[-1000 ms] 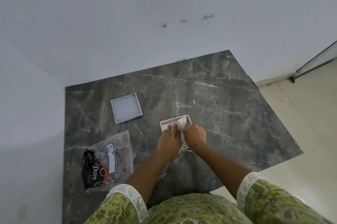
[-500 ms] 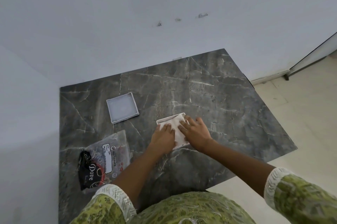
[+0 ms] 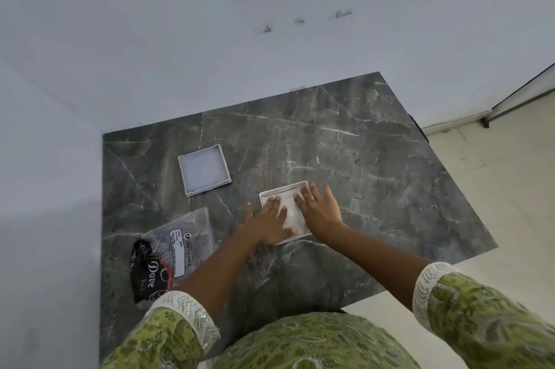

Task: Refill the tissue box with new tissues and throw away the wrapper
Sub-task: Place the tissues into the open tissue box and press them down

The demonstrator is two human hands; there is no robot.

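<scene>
— Dark marble table [image 3: 360,158] against a white wall; what lies at left?
— The wrapper [image 3: 177,248], reading "Dove", beside the lid [image 3: 204,169].
— And the hands?
— A second ago the right hand [image 3: 322,212] pinched the tissues [image 3: 289,208]; now it and the left hand [image 3: 265,226] lie spread flat, pressing them into the tissue box [image 3: 282,189]. Filling looks nearly done.

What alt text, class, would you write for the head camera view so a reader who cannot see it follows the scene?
Both hands, left hand and right hand, press flat on white tissues in a square white tissue box on a dark marble table. The box's lid and the emptied plastic wrapper lie apart to the left.
</scene>
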